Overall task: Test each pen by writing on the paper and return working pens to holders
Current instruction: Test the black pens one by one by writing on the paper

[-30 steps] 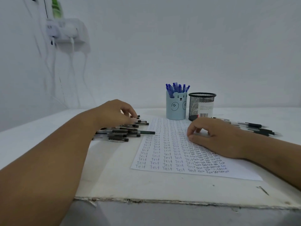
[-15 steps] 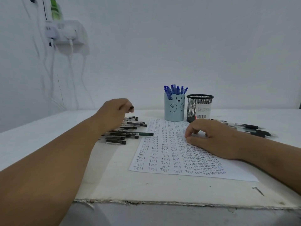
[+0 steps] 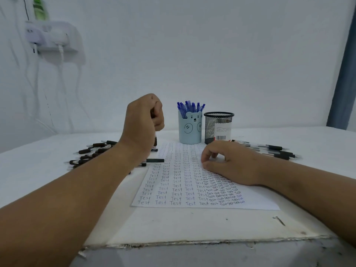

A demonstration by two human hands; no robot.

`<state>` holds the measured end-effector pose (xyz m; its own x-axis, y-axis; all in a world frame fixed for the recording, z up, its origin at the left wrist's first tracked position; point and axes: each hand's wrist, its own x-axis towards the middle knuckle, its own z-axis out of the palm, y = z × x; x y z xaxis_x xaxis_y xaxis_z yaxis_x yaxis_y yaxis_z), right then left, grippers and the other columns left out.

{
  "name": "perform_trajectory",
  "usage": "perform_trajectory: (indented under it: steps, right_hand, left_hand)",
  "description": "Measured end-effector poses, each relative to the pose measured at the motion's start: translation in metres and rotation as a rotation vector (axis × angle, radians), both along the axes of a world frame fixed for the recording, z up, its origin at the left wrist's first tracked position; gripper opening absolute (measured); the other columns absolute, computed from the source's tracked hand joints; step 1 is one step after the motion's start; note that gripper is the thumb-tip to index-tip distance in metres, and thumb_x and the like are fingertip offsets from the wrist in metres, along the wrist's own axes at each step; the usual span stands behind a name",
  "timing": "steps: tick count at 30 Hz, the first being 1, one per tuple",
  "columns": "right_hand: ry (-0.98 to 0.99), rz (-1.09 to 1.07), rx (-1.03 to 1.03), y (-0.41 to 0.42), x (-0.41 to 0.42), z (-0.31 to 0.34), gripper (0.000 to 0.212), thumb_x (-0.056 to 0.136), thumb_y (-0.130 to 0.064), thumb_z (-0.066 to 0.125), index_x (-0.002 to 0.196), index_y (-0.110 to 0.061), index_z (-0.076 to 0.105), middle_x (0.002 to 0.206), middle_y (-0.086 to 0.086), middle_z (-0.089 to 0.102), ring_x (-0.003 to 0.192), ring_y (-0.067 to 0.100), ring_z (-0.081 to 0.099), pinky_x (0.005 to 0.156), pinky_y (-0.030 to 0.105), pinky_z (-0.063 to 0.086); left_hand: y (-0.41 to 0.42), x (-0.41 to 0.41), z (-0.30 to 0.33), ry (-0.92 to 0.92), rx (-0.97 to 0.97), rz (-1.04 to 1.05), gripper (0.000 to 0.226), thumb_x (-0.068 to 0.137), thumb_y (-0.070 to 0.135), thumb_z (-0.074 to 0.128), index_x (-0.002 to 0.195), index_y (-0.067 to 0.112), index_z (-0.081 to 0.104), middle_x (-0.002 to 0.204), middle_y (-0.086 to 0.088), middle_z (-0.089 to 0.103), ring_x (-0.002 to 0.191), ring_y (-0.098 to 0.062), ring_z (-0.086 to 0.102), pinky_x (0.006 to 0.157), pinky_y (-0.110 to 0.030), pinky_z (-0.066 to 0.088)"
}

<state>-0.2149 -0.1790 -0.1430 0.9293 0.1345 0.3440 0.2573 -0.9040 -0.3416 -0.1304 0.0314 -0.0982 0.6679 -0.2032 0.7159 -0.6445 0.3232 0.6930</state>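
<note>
My left hand point(image 3: 143, 120) is raised above the table and grips a black pen point(image 3: 155, 141), whose lower end shows below the fist. Beneath it lies a pile of black pens point(image 3: 92, 153) at the paper's left edge. The paper point(image 3: 181, 182), covered with rows of "Test", lies in the middle. My right hand point(image 3: 229, 162) rests on its right half with fingers loosely curled, holding nothing. Behind the paper stand a light blue bear holder point(image 3: 189, 130) full of blue pens and a black mesh holder point(image 3: 218, 128).
More black pens point(image 3: 273, 150) lie on the table to the right of the mesh holder. A small nail point(image 3: 279, 220) lies near the front right. The table's chipped front edge point(image 3: 192, 243) runs close to me. A wall shelf with chargers point(image 3: 52, 39) hangs at upper left.
My left hand has lifted from the pen pile with one black pen and turned it upright. My right hand has stayed on the paper.
</note>
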Motion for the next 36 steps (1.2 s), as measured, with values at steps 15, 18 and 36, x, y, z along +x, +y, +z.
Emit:
perform_trajectory:
  steps: [15,18,36]
  right_hand:
    - [-0.407,0.018,0.067,0.0,0.006,0.002,0.03,0.083,-0.052,0.072,0.102,-0.029,0.077,0.091,-0.015,0.06,0.086,0.005,0.057,0.071,0.024,0.048]
    - [-0.478,-0.029,0.043,0.0,0.008,0.003,0.023,0.082,-0.044,0.078,0.098,-0.027,0.079,0.084,-0.014,0.057,0.078,0.007,0.055,0.065,0.025,0.044]
    - [0.028,-0.117,0.874,-0.011,-0.007,0.013,0.039,0.095,-0.024,0.065,0.059,-0.018,0.051,0.065,0.012,0.051,0.048,0.017,0.035,0.044,0.019,0.02]
  left_hand:
    - [-0.012,-0.008,-0.006,0.412,0.073,-0.313,0.029,0.1,0.027,0.022,0.076,0.026,0.039,0.117,-0.005,0.075,0.117,-0.018,0.066,0.088,-0.042,0.033]
    - [-0.012,-0.013,-0.005,0.434,0.104,-0.389,0.028,0.101,0.027,0.023,0.078,0.026,0.038,0.125,-0.001,0.072,0.126,-0.017,0.061,0.094,-0.043,0.036]
    - [0.008,0.013,-0.021,-0.061,1.154,0.149,0.042,0.075,0.075,0.059,0.1,0.042,0.07,0.117,0.027,0.064,0.107,0.011,0.053,0.096,-0.031,0.04]
